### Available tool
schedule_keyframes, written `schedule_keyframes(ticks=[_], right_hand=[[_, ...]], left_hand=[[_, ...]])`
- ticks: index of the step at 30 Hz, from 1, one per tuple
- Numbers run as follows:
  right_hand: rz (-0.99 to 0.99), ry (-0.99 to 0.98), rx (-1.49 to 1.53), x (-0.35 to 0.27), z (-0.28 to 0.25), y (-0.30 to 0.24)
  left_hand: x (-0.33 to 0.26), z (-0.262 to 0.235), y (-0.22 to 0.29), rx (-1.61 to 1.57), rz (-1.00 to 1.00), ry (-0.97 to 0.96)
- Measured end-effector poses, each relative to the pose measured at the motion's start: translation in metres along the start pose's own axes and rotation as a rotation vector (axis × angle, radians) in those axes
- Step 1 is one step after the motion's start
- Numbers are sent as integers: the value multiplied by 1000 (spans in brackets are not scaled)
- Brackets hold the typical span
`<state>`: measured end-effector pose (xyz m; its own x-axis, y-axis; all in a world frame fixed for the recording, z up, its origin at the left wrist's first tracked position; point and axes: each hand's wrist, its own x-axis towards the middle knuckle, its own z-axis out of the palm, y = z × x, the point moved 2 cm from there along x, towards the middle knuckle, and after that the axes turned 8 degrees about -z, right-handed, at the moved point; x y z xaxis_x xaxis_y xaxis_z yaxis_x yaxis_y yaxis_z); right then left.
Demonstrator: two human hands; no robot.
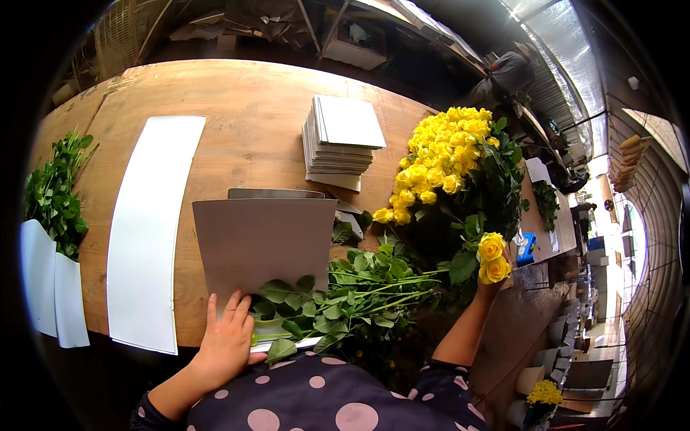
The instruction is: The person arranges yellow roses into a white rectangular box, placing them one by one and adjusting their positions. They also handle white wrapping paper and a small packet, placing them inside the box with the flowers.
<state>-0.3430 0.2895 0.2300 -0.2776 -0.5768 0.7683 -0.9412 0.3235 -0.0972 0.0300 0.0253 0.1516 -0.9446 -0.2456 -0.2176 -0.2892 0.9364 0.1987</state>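
My left hand [224,337] lies with its fingers stretched over the lower edge of a grey-white cardboard sheet [262,241], its thumb beside some leaves. At the right, my right hand [489,289] is closed just under two yellow roses [493,258]; the blooms hide most of its fingers. Leafy green stems [381,291] stretch between my hands in front of my body, and some leaves overlap the sheet. Beyond my right hand, a large heap of yellow roses [445,158] rests on the wooden table [244,100].
A stack of white cards [348,122] stands mid-table. To the left lie a long white sheet [154,230], leafy stems [57,194] and folded white sheets [54,287]. A blue object [527,248] is at the right. Another person [512,72] stands far back.
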Motion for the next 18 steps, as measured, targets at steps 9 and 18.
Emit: schedule_keyframes(ticks=[9,18], right_hand=[[-93,-46,152,29,-32,-48],[-53,-63,160,47,-24,-84]], left_hand=[[-2,-7,0,-118,-24,64],[-7,1,-3,-140,5,157]])
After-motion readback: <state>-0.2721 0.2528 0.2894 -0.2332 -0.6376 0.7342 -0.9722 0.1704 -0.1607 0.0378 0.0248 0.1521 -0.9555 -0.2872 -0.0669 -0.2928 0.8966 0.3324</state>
